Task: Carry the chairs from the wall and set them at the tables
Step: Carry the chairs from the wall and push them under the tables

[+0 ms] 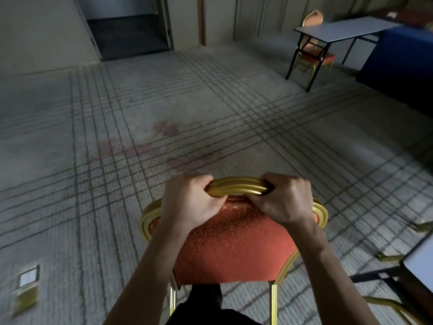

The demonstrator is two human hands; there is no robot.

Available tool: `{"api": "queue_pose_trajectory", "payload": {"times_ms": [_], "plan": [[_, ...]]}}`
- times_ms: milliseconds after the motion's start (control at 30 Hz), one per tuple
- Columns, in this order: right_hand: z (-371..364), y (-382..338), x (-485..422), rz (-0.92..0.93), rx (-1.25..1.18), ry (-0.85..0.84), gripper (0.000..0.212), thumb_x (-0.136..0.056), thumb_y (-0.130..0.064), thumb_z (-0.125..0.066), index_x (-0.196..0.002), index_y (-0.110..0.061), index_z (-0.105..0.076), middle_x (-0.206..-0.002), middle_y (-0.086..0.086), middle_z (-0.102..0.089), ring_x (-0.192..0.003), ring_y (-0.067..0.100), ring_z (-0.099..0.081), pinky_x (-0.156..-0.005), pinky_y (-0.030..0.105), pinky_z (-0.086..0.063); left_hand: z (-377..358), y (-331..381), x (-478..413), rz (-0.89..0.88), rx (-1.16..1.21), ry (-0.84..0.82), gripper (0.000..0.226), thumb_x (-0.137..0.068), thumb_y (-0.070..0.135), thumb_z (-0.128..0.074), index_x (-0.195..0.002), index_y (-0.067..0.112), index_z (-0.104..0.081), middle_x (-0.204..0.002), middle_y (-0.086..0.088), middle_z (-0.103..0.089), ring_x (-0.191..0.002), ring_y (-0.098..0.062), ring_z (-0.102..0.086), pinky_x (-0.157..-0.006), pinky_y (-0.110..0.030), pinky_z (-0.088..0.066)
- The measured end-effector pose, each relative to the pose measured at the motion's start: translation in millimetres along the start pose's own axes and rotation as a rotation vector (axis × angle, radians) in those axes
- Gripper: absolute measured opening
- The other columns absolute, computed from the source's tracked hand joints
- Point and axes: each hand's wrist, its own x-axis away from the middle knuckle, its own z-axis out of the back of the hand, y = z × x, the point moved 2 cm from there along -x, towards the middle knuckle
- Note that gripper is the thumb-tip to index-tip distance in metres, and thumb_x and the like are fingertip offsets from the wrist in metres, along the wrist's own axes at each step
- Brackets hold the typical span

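Both hands are on it: left hand (191, 200) and right hand (284, 199) curl tight round the gold top rail of the red chair (234, 249), close in front over the carpet (210, 118); a table (339, 29) stands far right.

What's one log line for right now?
left hand: grips chair top | right hand: grips chair top | table: ahead right, second chair at it

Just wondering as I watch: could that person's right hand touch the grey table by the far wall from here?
Probably not. The grey table stands far across the carpet, and the right hand, like the left hand, grips the gold top rail of the chair. They would need to walk over.
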Motion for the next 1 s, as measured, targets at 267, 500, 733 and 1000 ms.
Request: {"api": "queue_pose_trajectory", "payload": {"times_ms": [267,500,733,1000], "plan": [[-52,54,-173,-0.122,0.056,0.006,0.048,-0.068,-0.071,-0.052,-0.069,-0.026,-0.068,-0.06,-0.009,-0.064,-0.059,0.019,-0.063,-0.061,0.032,-0.05,-97,-67,-184,-0.037,0.02,-0.086,0.044,-0.064,0.051,-0.076,-0.059,0.013,-0.053,-0.052,-0.003,-0.06,-0.055,-0.031,-0.063,-0.046,-0.034,-0.046],[-80,105,-276,-0.166,0.083,0.028,0.043,-0.07,-0.068,-0.057,-0.068,-0.026,-0.066,-0.059,-0.012,-0.062,-0.056,0.013,-0.059,-0.06,0.03,-0.05,-163,-90,-299,-0.15,0.082,-0.082,0.043,-0.068,0.053,-0.068,-0.059,0.013,-0.055,-0.054,-0.002,-0.06,-0.054,-0.03,-0.062,-0.045,-0.038,-0.047],[-130,193,-392,-0.203,0.073,0.025,0.048,-0.071,-0.071,-0.056,-0.067,-0.023,-0.062,-0.059,-0.012,-0.061,-0.057,0.014,-0.059,-0.059,0.029,-0.048,-267,-110,-416,-0.225,0.097,-0.078,0.039,-0.071,0.044,-0.071,-0.055,0.015,-0.05,-0.052,0.002,-0.056,-0.047,-0.023,-0.056,-0.044,-0.031,-0.04],[-170,289,-565,-0.176,0.071,-0.009,0.065,-0.067,-0.084,-0.042,-0.071,-0.023,-0.064,-0.068,-0.009,-0.069,-0.069,0.021,-0.068,-0.064,0.031,-0.049,-362,-126,-577,-0.221,0.085,-0.066,0.04,-0.071,0.042,-0.073,-0.056,0.016,-0.047,-0.053,0.0,-0.056,-0.048,-0.022,-0.056,-0.043,-0.033,-0.042]]}}
